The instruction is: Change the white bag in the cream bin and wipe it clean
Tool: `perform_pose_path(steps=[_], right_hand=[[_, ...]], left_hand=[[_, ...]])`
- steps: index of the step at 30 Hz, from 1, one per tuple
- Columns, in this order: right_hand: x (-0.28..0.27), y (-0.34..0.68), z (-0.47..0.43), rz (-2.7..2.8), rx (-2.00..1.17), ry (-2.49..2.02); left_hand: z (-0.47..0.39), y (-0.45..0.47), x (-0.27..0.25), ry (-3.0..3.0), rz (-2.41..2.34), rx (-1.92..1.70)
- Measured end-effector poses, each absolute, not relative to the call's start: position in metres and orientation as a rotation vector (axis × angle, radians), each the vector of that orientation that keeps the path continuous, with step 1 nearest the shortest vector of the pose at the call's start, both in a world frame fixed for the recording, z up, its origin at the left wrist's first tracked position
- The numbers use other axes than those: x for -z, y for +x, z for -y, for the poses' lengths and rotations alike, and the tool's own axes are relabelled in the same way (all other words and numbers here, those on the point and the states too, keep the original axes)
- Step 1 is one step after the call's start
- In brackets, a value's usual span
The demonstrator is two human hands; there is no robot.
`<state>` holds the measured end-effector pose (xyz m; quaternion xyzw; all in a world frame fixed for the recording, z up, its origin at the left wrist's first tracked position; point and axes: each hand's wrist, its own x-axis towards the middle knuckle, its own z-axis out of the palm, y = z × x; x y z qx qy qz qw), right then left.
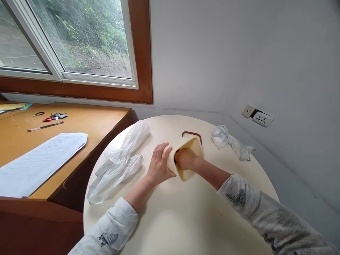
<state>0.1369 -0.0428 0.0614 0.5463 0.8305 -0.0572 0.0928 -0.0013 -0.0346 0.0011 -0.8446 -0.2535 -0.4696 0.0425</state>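
A cream-coloured plastic container (pixel 197 144) lies tipped on the round table, its mouth facing me. A brown handle (pixel 191 133) shows at its far side. My left hand (pixel 159 161) grips the outside of the container at its left, thumb near the rim and fingers spread over the wall. My right hand (pixel 185 158) reaches in through the mouth; its fingers are hidden inside. Something dark shows beside it within, too little to name. Left of my left hand lies a crumpled white plastic bag (pixel 119 163).
Another crumpled plastic bag (pixel 231 141) rests near the right edge of the round table (pixel 180 219). On the wooden desk (pixel 106 115) at left are paper sheets (pixel 45 163), a pen (pixel 45 126) and keys (pixel 57 115). A wall stands behind, with a socket (pixel 262 119).
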Motion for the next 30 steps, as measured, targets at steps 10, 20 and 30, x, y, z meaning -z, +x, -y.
perform_pose_path(steps=[10, 20, 30], right_hand=[[-0.108, 0.182, 0.101, -2.453, 0.260, 1.713], [-0.106, 0.166, 0.151, -2.932, 1.023, 2.055], [-0.124, 0.188, 0.125, -1.564, 3.329, 2.698]], left_hand=[[0.035, -0.001, -0.005, -2.637, 0.959, 1.487], [0.043, -0.005, -0.015, -2.656, 1.229, 1.471], [0.048, -0.005, -0.025, -2.725, 1.327, 1.533]])
